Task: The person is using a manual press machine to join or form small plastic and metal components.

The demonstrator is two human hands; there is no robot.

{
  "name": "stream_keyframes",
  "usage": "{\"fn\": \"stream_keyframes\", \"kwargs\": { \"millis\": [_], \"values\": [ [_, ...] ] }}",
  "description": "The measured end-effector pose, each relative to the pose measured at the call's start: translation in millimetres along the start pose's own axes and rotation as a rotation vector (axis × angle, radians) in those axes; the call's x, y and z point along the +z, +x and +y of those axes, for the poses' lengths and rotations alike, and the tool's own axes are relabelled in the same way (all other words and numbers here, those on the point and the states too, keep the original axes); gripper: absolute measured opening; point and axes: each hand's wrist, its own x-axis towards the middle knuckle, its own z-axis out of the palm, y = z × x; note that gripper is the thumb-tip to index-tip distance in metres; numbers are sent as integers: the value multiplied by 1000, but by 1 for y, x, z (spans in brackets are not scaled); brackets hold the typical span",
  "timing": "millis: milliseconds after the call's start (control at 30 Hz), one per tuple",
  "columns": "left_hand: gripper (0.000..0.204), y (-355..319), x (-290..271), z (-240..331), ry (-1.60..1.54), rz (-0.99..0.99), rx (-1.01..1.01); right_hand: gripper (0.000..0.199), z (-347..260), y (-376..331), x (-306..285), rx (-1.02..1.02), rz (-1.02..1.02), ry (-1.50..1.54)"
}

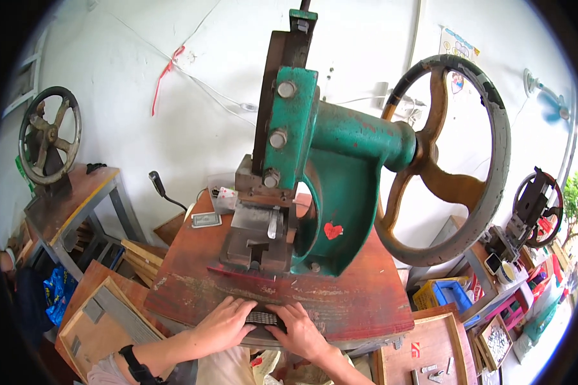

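At the front edge of the red-brown wooden table [327, 296], my left hand [227, 322] and my right hand [302, 332] grip a small dark stack of metal pieces [262, 317] from its two ends. Its top shows rows of fine light ridges; I cannot make out the exact kind. The fingers of both hands are closed on it. Just beyond them stands a green hand press [340, 135] bolted to the table. Its steel die block [257, 234] has a notch facing me, and a thin red strip [237, 274] lies at its foot.
The press's large handwheel [498, 138] reaches out to the right. A flat card-like piece [206, 220] and a clear box [222, 201] lie left of the die. Wooden trays flank me, one left [112, 285] and one right [382, 366] with small metal parts. Another wheel press [50, 138] stands far left.
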Motion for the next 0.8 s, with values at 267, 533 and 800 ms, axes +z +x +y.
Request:
{"fn": "stream_keyframes", "kwargs": {
  "millis": [267, 533, 800],
  "values": [
    [58, 15, -19, -2, -209, 295, -53, 50, -12, 34, -21, 25, 196, 47],
    [98, 141, -50, -56, -534, 663, -304, 74, 7, 151, -27, 419, 433, 115],
    [102, 158, -54, -82, -202, 660, -318, 53, 41, 179, -14, 275, 605, -86]
  ]
}}
